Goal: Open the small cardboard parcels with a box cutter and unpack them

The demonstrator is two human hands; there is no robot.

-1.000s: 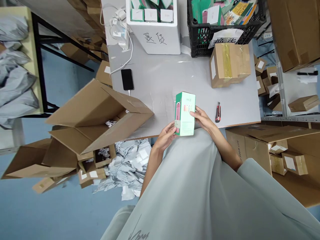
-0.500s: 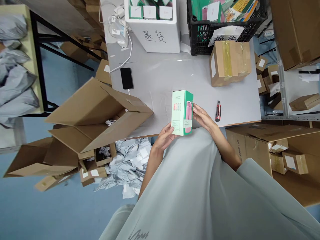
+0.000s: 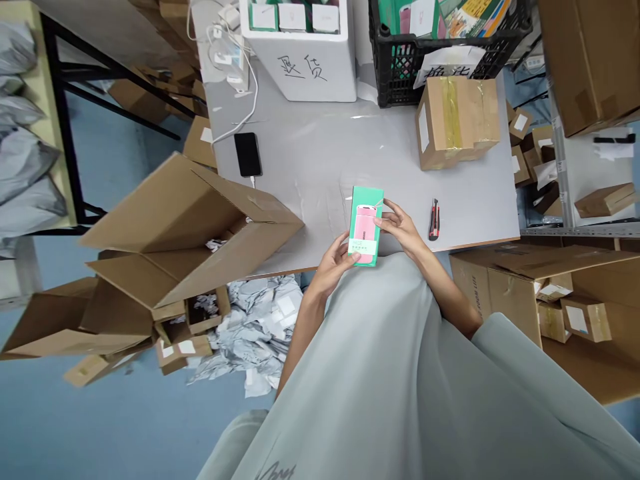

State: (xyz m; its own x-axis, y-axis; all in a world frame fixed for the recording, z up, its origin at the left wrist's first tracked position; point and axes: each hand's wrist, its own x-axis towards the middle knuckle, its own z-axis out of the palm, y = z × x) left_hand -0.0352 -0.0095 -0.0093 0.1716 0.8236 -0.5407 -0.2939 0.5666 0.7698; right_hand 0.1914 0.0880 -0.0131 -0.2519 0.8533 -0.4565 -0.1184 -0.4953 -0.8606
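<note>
A green product box [image 3: 369, 200] with a pink device printed on its front is held upright near the table's front edge. My left hand [image 3: 334, 265] grips its lower left corner, thumb on the front face. My right hand [image 3: 400, 230] holds the upper right side, its thumb on the printed front and its fingers at the side edge. The box's back is hidden. To the right of my right hand, a red and black utility knife [image 3: 435, 220] lies on the grey table [image 3: 310, 153].
A taped carton [image 3: 457, 123], a black crate [image 3: 395, 73] and a white foam box [image 3: 315, 70] stand at the back. A phone [image 3: 247, 155] on a cable lies left. Open cartons [image 3: 230, 247] flank the table, with grey plastic bags [image 3: 255, 327] heaped below.
The green box has been turned so its pink-printed front faces me instead of its pale side. My right thumb has come onto the front. The view has shifted slightly.
</note>
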